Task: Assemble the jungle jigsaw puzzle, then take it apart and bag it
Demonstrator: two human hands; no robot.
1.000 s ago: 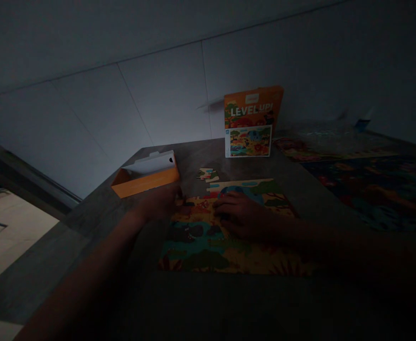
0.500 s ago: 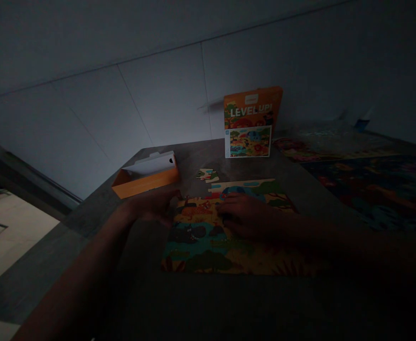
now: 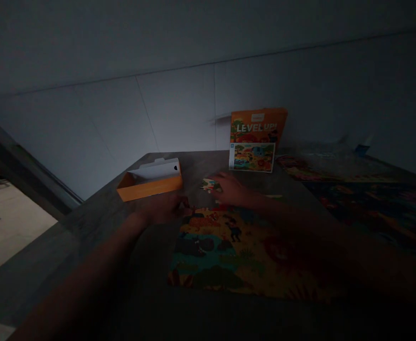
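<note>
- One bench (image 3: 97, 222) under one jigsaw (image 3: 208, 244)
- Behind jigsaw: two boxes (image 3: 151, 189), right hand (image 3: 229, 188) at loose pieces (image 3: 207, 184)
- At jigsaw's far-left corner: left hand (image 3: 168, 208)
- Both grips unclear

An orange box lettered "LEVEL UP!" (image 3: 257, 135) stands upright on the grey bench (image 3: 203, 161), before a panelled wall (image 3: 179, 109). An open orange tray (image 3: 151, 188) sits leftward; at right lie a dark, colourful picture sheet (image 3: 367, 208) and clear plastic (image 3: 327, 148). Pale floor (image 3: 14, 222) shows far left.

right grip (image 3: 230, 188) at loose pieces (image 3: 207, 185), left grip (image 3: 166, 209) beside puzzle (image 3: 210, 259)
</note>
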